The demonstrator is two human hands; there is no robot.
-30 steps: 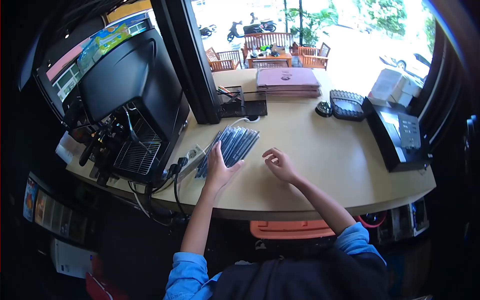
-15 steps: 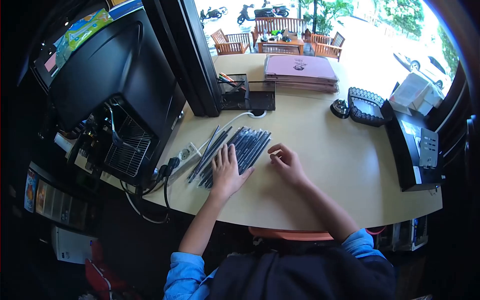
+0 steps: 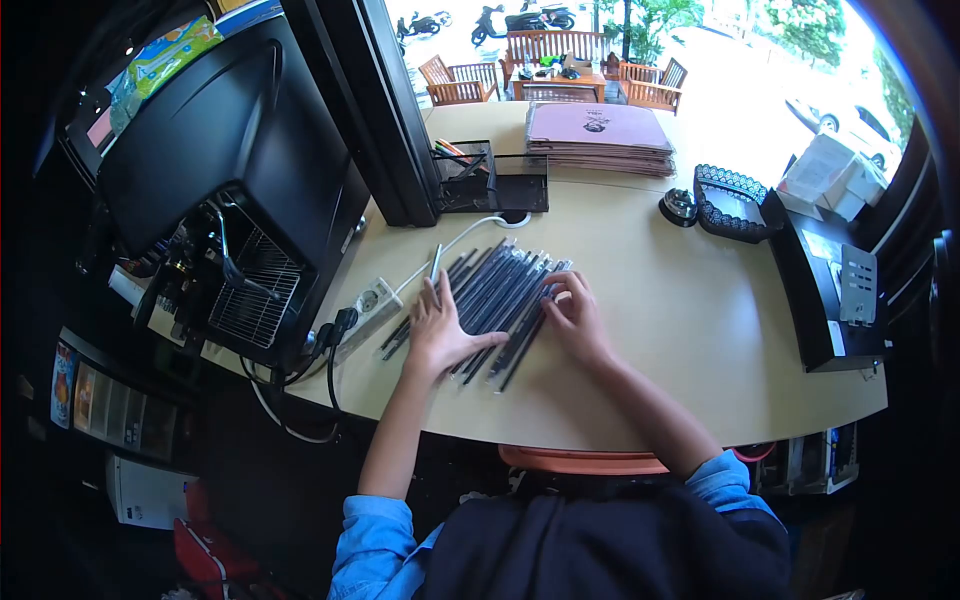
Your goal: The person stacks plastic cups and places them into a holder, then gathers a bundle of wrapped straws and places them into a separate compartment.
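Dark wrapped straws (image 3: 495,300) fanned on beige rounded counter (image 3: 650,330), left hand (image 3: 438,330) flat, fingers spread atop them, right hand (image 3: 575,318) curled, fingertips touching bundle's right edge.

Head camera looks steeply down, close over the counter (image 3: 640,330).

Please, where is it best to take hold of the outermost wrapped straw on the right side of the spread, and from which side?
Probably at its near end, from the right. The outermost straw is thin and flat on the counter; that end sticks out free, beside the right hand, while the left hand presses on the others.
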